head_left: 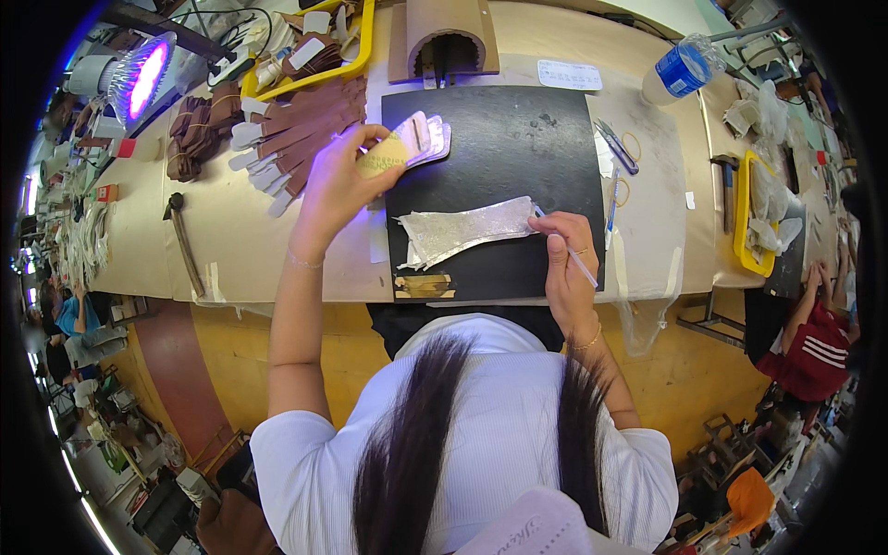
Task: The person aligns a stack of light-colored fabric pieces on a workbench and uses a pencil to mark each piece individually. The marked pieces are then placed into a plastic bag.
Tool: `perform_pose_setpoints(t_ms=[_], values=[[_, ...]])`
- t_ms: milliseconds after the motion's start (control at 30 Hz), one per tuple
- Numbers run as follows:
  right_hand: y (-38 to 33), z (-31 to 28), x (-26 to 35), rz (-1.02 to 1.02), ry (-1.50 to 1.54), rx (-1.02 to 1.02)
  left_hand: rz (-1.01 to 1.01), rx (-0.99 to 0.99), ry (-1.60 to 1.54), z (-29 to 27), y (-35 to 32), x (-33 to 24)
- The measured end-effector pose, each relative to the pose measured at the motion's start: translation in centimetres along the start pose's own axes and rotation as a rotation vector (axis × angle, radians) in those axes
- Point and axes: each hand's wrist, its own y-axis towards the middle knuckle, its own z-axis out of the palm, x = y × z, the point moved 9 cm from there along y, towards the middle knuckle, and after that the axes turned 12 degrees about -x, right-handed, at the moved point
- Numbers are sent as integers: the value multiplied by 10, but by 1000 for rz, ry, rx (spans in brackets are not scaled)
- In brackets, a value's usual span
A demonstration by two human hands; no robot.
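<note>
We see a black mat point(518, 148) on a workbench. Near the mat's front edge lies a silvery cut piece point(467, 231). Our right hand point(566, 264) grips a thin white stick point(566, 252) touching the piece's right end. Our left hand point(338, 185), at the mat's left edge, clasps a small yellow pad point(383, 157).

Table: long beige workbench point(573, 55), taped along its front edge.
Floor: yellow boards point(703, 370) with a reddish strip point(176, 370), below the hands.
Light: purple-glowing lamp point(141, 74), up and left of the left hand.
Furniture: yellow trays point(740, 222), right of the right hand.
</note>
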Motion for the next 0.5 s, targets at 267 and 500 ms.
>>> perform_pose_setpoints(t_ms=[267,500], values=[[2,-6,2,-20,-4,-38,243,-71,111,27,2,7],[-7,0,-21,168,150,-6,334,207,-79,77,-61,-63]])
